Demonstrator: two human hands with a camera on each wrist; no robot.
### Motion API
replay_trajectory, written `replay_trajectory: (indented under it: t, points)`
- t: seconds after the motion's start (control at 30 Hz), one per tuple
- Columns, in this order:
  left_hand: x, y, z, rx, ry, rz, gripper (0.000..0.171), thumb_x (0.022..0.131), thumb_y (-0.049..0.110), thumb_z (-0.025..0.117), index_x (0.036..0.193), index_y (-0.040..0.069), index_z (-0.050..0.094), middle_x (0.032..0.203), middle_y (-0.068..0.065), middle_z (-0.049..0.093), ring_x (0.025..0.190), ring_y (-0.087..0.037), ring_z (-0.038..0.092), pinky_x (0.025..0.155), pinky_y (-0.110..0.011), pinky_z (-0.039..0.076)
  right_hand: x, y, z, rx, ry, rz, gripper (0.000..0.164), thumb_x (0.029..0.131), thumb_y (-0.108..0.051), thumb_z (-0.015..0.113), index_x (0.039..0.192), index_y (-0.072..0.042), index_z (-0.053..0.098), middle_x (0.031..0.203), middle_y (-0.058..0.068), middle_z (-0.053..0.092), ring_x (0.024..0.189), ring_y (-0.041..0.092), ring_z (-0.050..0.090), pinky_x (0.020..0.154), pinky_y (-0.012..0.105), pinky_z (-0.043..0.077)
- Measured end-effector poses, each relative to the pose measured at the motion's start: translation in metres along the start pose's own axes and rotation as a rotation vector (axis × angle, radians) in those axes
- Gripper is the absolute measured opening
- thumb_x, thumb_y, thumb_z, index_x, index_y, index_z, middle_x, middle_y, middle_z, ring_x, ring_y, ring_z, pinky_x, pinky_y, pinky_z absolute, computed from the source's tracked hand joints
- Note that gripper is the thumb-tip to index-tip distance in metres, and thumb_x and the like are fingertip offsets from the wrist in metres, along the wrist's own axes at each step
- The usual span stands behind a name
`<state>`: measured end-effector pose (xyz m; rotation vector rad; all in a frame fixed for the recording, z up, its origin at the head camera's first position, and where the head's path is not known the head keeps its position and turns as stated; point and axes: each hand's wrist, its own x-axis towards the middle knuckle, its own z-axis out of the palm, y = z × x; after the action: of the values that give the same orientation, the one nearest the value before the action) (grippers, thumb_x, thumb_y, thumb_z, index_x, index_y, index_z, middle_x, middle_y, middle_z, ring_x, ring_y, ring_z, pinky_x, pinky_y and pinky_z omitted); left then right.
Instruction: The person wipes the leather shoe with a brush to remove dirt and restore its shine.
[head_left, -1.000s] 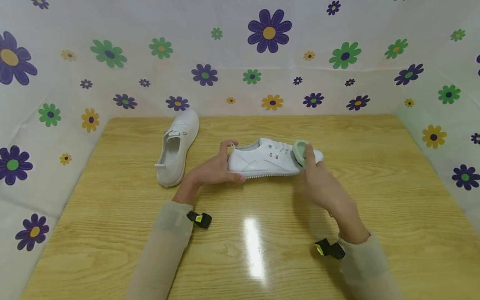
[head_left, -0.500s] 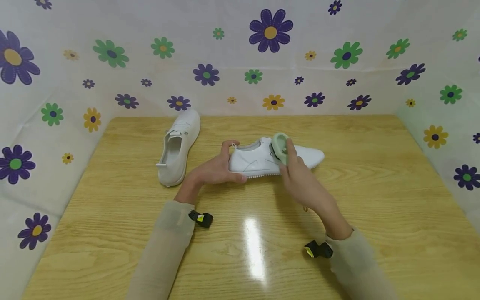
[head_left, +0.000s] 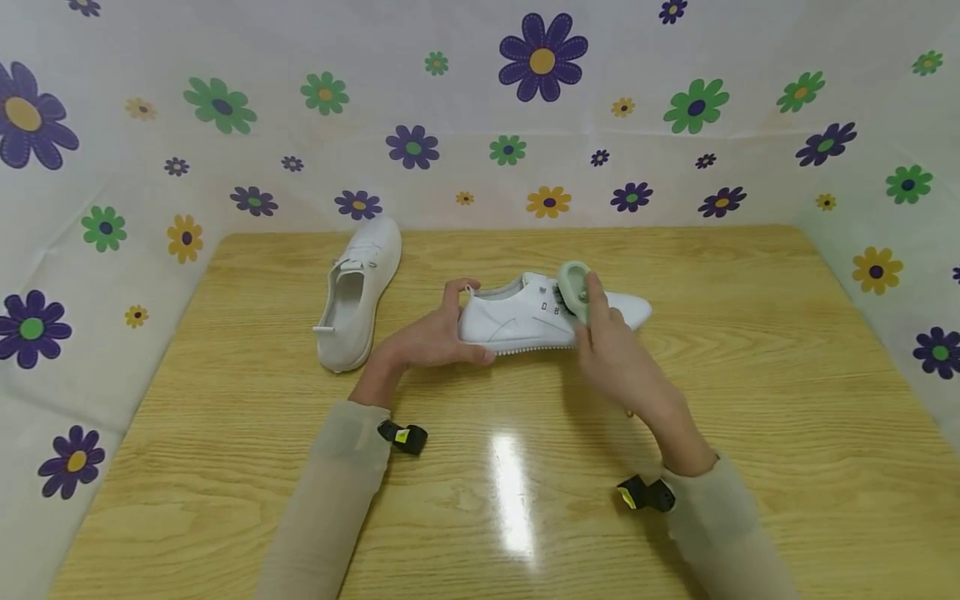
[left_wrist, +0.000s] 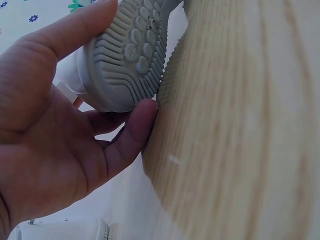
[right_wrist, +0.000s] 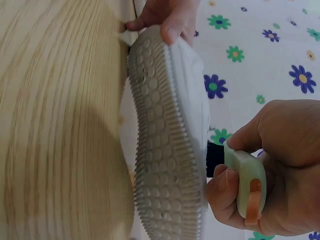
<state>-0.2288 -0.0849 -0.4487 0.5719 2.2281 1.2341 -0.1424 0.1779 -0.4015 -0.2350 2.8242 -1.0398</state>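
A white lace-up shoe (head_left: 517,322) with small red letters on its side lies across the table, toe to the right. My left hand (head_left: 431,337) grips its heel, with the thumb along the sole edge. The ridged, studded sole (left_wrist: 135,50) faces the left wrist camera. In my right hand (head_left: 622,358) is a pale green scrub brush (head_left: 573,287), its dark bristles (right_wrist: 215,159) against the upper near the laces. An orange-brown loop (right_wrist: 253,200) hangs from the brush handle. Part of the toe is hidden behind the right hand.
A second white shoe (head_left: 352,308) stands to the left on the wood-grain table (head_left: 225,467), toe pointing to the back. A white cloth (head_left: 465,100) printed with flowers rises behind the table and at both sides.
The brush in my right hand slid from near the toe back over the laces toward the ankle opening, then slightly toward the toe again. My left hand and the shoe stayed in place.
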Motion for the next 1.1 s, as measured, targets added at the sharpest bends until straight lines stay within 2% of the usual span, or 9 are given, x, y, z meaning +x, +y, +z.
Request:
replay_trajectory:
  t: [0.13,0.3,0.4,0.57,0.7,0.8,0.93,1.03,1.1]
  points:
    - [0.0,0.001,0.001,0.007,-0.004,-0.006,0.103,0.079,0.029,0.084,0.148,0.022,0.007,0.131,-0.021,0.048,0.118,-0.029,0.048,0.106,-0.043,0.034,0.001,0.005,0.003,-0.008,0.004,-0.008,0.066,0.107,-0.015,0.036,0.157,-0.001,-0.005,0.128,0.04,0.046,0.103,0.038,0.049,0.085,0.051,0.047]
    - [0.002,0.0,0.002,0.009,-0.005,0.005,0.104,0.079,0.028,0.084,0.148,0.021,0.007,0.128,-0.02,0.051,0.113,-0.029,0.051,0.102,-0.042,0.037,0.002,-0.005,0.017,-0.037,-0.022,-0.105,0.067,0.107,-0.014,0.037,0.158,-0.003,-0.004,0.124,0.037,0.046,0.088,0.032,0.052,0.073,0.043,0.05]
    - [0.001,-0.001,0.002,0.002,-0.001,0.016,0.105,0.078,0.028,0.084,0.149,0.021,0.006,0.128,-0.019,0.052,0.111,-0.029,0.054,0.099,-0.041,0.04,0.003,-0.015,0.027,-0.102,-0.06,-0.172,0.068,0.106,-0.015,0.041,0.159,-0.007,0.0,0.122,0.034,0.05,0.082,0.027,0.056,0.069,0.037,0.052]
    - [0.0,-0.002,0.003,-0.027,0.007,0.055,0.108,0.077,0.026,0.086,0.148,0.018,0.006,0.136,-0.02,0.046,0.119,-0.031,0.052,0.103,-0.045,0.04,0.004,-0.027,0.037,-0.179,-0.139,-0.268,0.068,0.105,-0.016,0.046,0.16,-0.012,0.006,0.114,0.025,0.056,0.065,0.019,0.056,0.056,0.028,0.049]
    - [0.001,-0.004,0.003,-0.054,0.002,0.096,0.108,0.078,0.021,0.086,0.148,0.015,0.004,0.136,-0.018,0.048,0.122,-0.03,0.052,0.108,-0.046,0.036,0.003,-0.027,0.035,-0.167,-0.163,-0.293,0.066,0.105,-0.016,0.046,0.16,-0.013,0.01,0.109,0.019,0.057,0.066,0.017,0.053,0.058,0.027,0.047]
    - [0.003,-0.005,0.003,-0.077,-0.015,0.117,0.107,0.079,0.012,0.084,0.148,0.012,0.003,0.133,-0.017,0.054,0.119,-0.028,0.054,0.11,-0.045,0.033,0.001,-0.025,0.032,-0.151,-0.191,-0.32,0.064,0.105,-0.015,0.048,0.16,-0.014,0.015,0.103,0.013,0.057,0.066,0.015,0.051,0.059,0.027,0.046]
    - [0.004,-0.004,0.004,-0.095,-0.035,0.118,0.107,0.079,0.005,0.083,0.148,0.01,0.001,0.127,-0.017,0.061,0.114,-0.027,0.058,0.109,-0.042,0.034,-0.002,-0.021,0.029,-0.149,-0.211,-0.341,0.063,0.104,-0.016,0.049,0.16,-0.015,0.019,0.097,0.009,0.056,0.061,0.012,0.046,0.054,0.026,0.043]
    - [0.003,-0.003,0.003,-0.063,-0.014,0.097,0.108,0.079,0.014,0.084,0.149,0.012,0.003,0.129,-0.017,0.056,0.114,-0.026,0.056,0.106,-0.041,0.036,-0.003,-0.017,0.026,-0.164,-0.208,-0.319,0.063,0.104,-0.017,0.049,0.16,-0.018,0.019,0.096,0.008,0.055,0.06,0.012,0.046,0.053,0.026,0.043]
    - [0.001,-0.003,0.002,-0.041,0.005,0.073,0.108,0.078,0.019,0.085,0.149,0.015,0.004,0.129,-0.017,0.053,0.112,-0.027,0.055,0.102,-0.041,0.04,-0.004,-0.012,0.02,-0.173,-0.214,-0.298,0.064,0.104,-0.017,0.049,0.16,-0.02,0.018,0.099,0.009,0.057,0.063,0.014,0.049,0.057,0.028,0.045]
